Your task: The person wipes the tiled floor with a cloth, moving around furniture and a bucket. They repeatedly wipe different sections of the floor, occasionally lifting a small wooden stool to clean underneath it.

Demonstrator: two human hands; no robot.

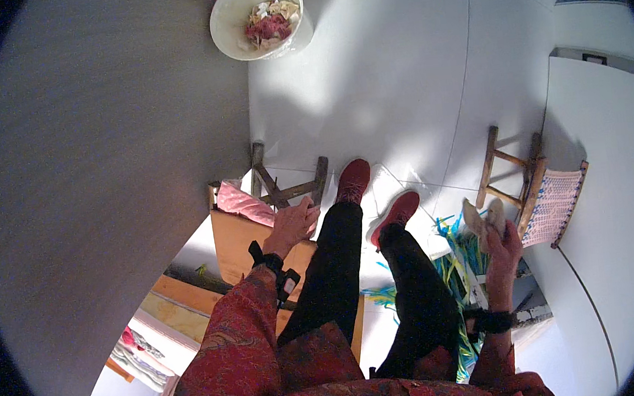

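My left hand (289, 230) is closed, its fingers curled inward over my lap side, next to a wooden frame (289, 189) with crossed legs. Whatever those fingers hold, if anything, is too small to make out. Beside that hand lies a pink cloth (243, 203) on an orange-brown board (234, 248). On the right, my right hand (502, 245) grips a crumpled pale cloth (485, 220), its two loose ends sticking up past the fingers. Just below and left of it hang blue, green and yellow strips (452, 257).
A white bucket (220, 24) with pale and dark red scraps stands far left on the white floor (395, 60). A folding stool with a woven pink seat (558, 205) leans near the right wall. My red shoes (353, 181) rest between. A grey surface (105, 142) rises at left.
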